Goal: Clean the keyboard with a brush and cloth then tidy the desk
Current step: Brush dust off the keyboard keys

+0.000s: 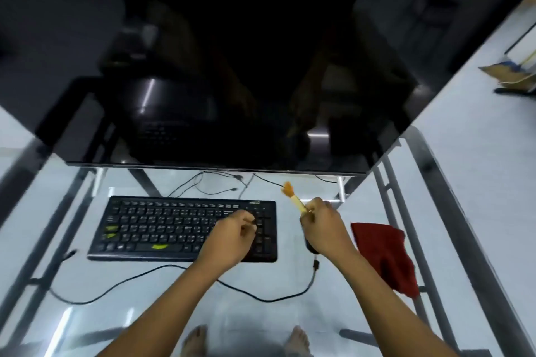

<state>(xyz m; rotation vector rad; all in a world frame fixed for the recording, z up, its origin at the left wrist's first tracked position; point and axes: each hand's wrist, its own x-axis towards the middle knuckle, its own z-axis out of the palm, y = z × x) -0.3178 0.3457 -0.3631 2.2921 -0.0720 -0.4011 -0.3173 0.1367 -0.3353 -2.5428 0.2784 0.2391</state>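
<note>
Gripping the brush [294, 199], right hand [320, 223] curled tight; left hand [235, 230] curled over the keyboard [162, 226], hold unclear.

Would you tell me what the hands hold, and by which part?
The right hand grips the brush by its handle; left hand curls over the keyboard, hold unclear.
</note>
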